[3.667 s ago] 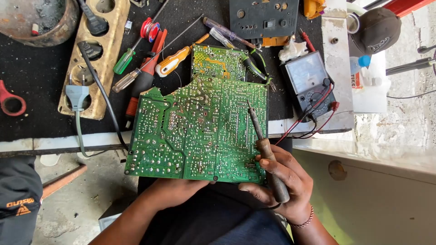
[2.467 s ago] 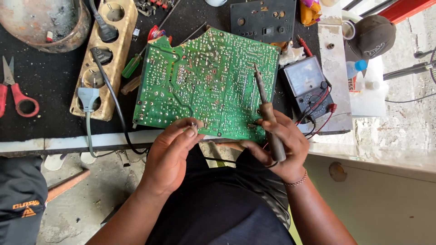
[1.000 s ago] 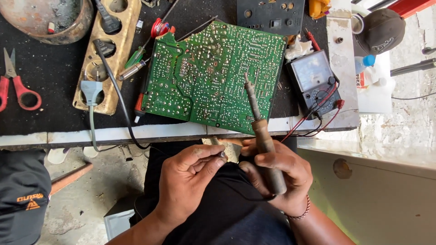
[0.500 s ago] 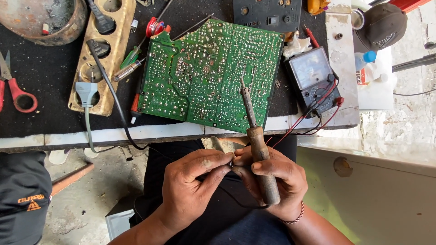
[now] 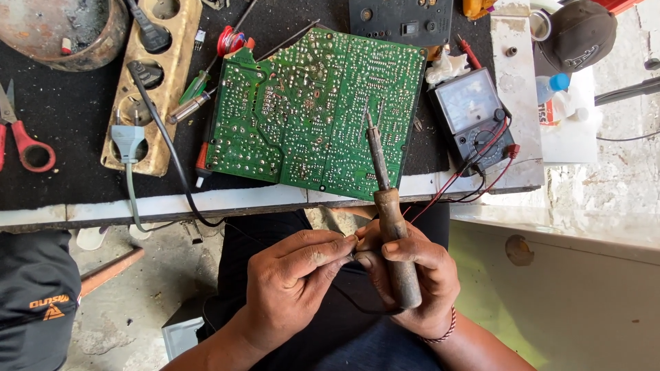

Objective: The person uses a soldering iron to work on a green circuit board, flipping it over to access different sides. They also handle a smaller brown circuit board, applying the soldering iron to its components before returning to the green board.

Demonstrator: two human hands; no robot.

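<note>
A large green circuit board point(image 5: 313, 113) lies solder side up on the black bench mat. My right hand point(image 5: 412, 278) is closed around the brown wooden handle of a soldering iron point(image 5: 388, 220), whose tip points up over the board's lower right part. Over my lap, below the bench edge, my left hand point(image 5: 295, 285) meets the right, fingertips pinched on something small that I cannot make out. A thin dark wire runs under both hands.
An analogue multimeter point(image 5: 473, 113) with red and black leads sits right of the board. A wooden socket strip point(image 5: 148, 82) with plugs, screwdrivers point(image 5: 199, 96), red-handled scissors point(image 5: 24, 137) and a rusty bowl point(image 5: 65, 31) lie to the left. A dark cap point(image 5: 577, 34) rests at the top right.
My left hand let go of the board, which now lies on the bench, and came down to meet my right hand over my lap. The iron has stayed in my right hand.
</note>
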